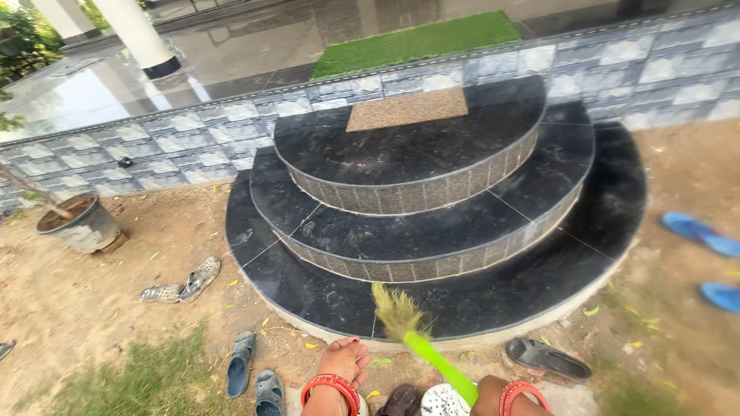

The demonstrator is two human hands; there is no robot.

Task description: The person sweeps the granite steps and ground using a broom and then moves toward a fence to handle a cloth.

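Note:
My right hand [493, 394] sits at the bottom edge, red bangles on its wrist, closed around the bright green handle of a broom [432, 356]. The broom's yellow-green grass bristles rest on the lowest of three semicircular black stone steps [432, 231], near its front rim. My left hand [344, 360], also with red bangles at the wrist, hangs to the left of the broom with loose fingers and holds nothing. It hovers over the dirt just in front of the bottom step.
Several sandals lie around: grey pair [181, 283], blue-grey pair [254, 374], dark one [547, 359], blue slippers [705, 235] at right. A potted plant [81, 222] stands left. A brown mat [407, 108] tops the steps, a green mat [420, 40] beyond the tiled wall.

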